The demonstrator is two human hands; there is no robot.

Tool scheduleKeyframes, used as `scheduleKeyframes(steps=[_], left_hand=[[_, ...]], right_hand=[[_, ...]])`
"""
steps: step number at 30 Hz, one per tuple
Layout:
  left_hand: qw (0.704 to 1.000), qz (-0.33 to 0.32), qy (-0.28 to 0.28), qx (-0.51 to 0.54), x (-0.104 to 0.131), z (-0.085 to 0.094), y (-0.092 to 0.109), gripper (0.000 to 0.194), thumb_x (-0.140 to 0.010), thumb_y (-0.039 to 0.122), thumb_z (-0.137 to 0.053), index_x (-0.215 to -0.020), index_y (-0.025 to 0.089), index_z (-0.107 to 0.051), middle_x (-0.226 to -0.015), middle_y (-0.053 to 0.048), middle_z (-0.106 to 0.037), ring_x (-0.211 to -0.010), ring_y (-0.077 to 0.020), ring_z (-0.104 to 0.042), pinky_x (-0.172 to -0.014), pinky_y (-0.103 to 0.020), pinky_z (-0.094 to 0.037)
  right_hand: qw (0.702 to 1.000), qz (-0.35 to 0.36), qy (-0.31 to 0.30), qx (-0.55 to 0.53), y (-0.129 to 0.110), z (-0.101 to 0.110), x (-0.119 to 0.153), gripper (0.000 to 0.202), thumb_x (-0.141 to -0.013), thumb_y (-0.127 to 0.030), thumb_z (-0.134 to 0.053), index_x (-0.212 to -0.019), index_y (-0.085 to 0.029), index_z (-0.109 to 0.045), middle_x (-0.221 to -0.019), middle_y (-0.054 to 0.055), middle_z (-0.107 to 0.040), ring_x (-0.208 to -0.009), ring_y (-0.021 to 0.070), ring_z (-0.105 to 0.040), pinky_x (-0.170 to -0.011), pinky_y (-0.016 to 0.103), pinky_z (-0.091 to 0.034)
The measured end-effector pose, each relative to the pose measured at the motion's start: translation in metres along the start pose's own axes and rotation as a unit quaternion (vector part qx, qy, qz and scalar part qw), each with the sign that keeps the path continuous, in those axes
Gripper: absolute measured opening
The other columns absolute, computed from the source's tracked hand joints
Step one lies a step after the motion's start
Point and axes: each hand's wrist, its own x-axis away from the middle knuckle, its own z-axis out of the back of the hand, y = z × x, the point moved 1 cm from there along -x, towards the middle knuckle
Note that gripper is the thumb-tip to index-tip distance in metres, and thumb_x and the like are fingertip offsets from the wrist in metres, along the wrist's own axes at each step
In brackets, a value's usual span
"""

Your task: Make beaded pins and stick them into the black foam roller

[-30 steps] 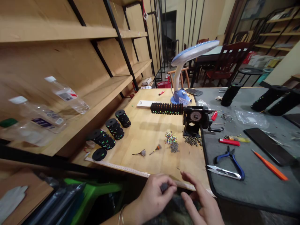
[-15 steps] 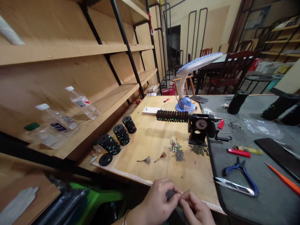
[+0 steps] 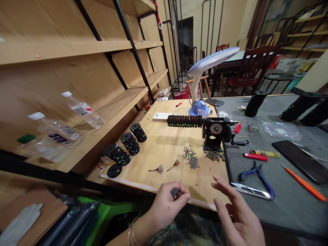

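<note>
My left hand (image 3: 171, 201), with bangles at the wrist, is closed on a small dark grey bundle (image 3: 174, 193) at the table's front edge. To its right my right hand (image 3: 235, 212) is raised with its fingers apart, near the silver snips (image 3: 252, 190). Beyond the hands lie a heap of coloured beads (image 3: 189, 152), a grey pile of small parts (image 3: 194, 163) and two small tufts, one grey (image 3: 159, 169) and one orange-tipped (image 3: 176, 163). A black wound roll (image 3: 184, 121) sits on the shaft of a black hand-cranked device (image 3: 215, 131).
Black spools (image 3: 130, 143) stand at the table's left. A blue lamp (image 3: 200, 106) rises behind the device. Blue pliers (image 3: 263, 181), a red lighter (image 3: 255, 156) and an orange tool (image 3: 304, 183) lie on the grey mat (image 3: 287, 208). Bottles (image 3: 83, 109) rest on the left shelf.
My right hand has parted from my left hand, moved right and opened. My left hand has shifted slightly left and up with the grey bundle. The camera view has shifted a little.
</note>
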Motion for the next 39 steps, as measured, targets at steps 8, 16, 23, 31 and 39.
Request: scheduleKeyframes(steps=[8, 16, 23, 31, 39], left_hand=[[0.989, -0.116, 0.032, -0.090, 0.010, 0.003, 0.005, 0.014, -0.078, 0.019, -0.063, -0.071, 0.017, -0.076, -0.070, -0.004, -0.059, -0.069, -0.0162, -0.059, -0.065, -0.024, -0.045], [0.997, -0.058, 0.038, -0.045, 0.007, 0.011, -0.003, 0.015, -0.076, 0.023, -0.063, -0.071, 0.014, -0.073, -0.067, -0.002, -0.052, -0.060, -0.0131, -0.051, -0.055, -0.023, -0.039], [0.996, -0.045, 0.046, -0.057, 0.003, 0.006, -0.008, 0.016, -0.077, 0.026, -0.063, -0.069, 0.013, -0.068, -0.066, -0.001, -0.055, -0.060, -0.0130, -0.051, -0.055, -0.023, -0.038], [0.928, -0.068, 0.115, -0.348, -0.036, 0.026, -0.008, 0.024, -0.087, 0.019, -0.053, -0.107, 0.019, -0.064, -0.104, -0.010, -0.066, -0.095, -0.0238, -0.062, -0.083, -0.033, -0.045], [0.882, 0.037, 0.080, -0.463, -0.076, 0.014, -0.014, 0.021, -0.090, 0.015, -0.047, -0.102, 0.015, -0.064, -0.102, -0.014, -0.065, -0.090, -0.0253, -0.065, -0.078, -0.033, -0.045]], right_hand=[[0.880, -0.208, -0.159, -0.397, 0.020, -0.070, 0.000, 0.051, -0.078, -0.046, -0.072, -0.120, -0.022, -0.056, -0.120, 0.015, -0.064, -0.097, 0.0253, -0.064, -0.055, 0.025, -0.052], [0.921, -0.186, -0.213, -0.269, 0.015, -0.072, -0.004, 0.045, -0.082, -0.058, -0.062, -0.101, -0.016, -0.061, -0.061, -0.005, -0.052, -0.051, 0.0098, -0.047, -0.048, 0.021, -0.037], [0.989, -0.019, -0.140, -0.050, 0.026, -0.067, 0.003, 0.028, -0.092, -0.043, -0.052, -0.080, -0.019, -0.060, -0.066, 0.000, -0.057, -0.059, 0.0140, -0.052, -0.057, 0.023, -0.039], [0.986, -0.114, -0.028, -0.116, 0.042, -0.066, 0.000, 0.042, -0.080, -0.060, -0.059, -0.068, -0.020, -0.055, -0.055, -0.005, -0.044, -0.050, 0.0124, -0.040, -0.049, 0.023, -0.031], [0.934, -0.250, -0.024, -0.254, 0.063, -0.060, 0.007, 0.050, -0.070, -0.067, -0.067, -0.072, -0.020, -0.051, -0.045, -0.013, -0.029, -0.039, 0.0055, -0.023, -0.041, 0.018, -0.016]])
